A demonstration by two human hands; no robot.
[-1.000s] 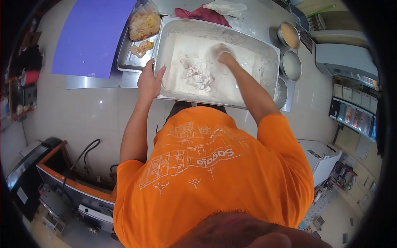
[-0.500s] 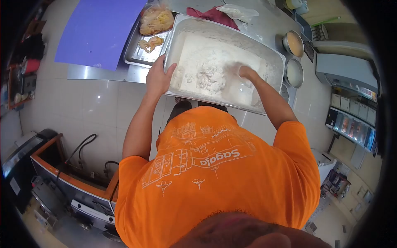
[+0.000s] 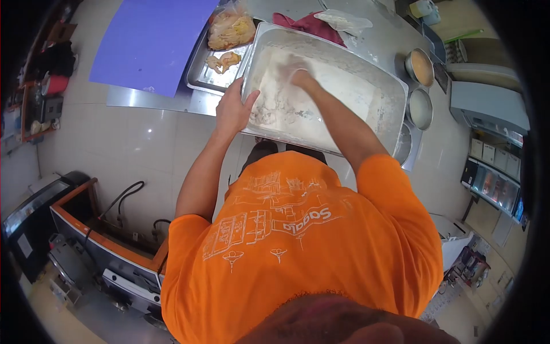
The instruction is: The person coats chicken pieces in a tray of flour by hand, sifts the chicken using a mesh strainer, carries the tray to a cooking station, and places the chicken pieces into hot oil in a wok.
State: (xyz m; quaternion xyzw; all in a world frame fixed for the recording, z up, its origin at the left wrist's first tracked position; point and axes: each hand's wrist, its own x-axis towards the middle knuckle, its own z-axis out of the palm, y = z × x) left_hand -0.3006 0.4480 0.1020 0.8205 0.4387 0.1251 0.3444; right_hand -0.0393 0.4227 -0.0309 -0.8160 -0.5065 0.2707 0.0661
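The metal surface (image 3: 384, 28) is partly covered by a deep metal pan (image 3: 394, 106), where white powder (image 3: 356, 86) is spread. At its left, a smaller tray (image 3: 213, 80) is overlapped by a clear bag (image 3: 232, 31). The pan's left edge is gripped by the fingers of the left hand (image 3: 234, 109). The right hand (image 3: 295, 72) is blurred inside the pan; whether its fingers are closed cannot be told.

a deep, rectangular silver metal pan (image 3: 396, 97) sits aslant along the near edge of the desk (image 3: 375, 28), its inner walls dusted white. pale, flour-like powder (image 3: 341, 89) covers its floor, rough and lumpy toward the left, spread flatter and smoother toward the right.
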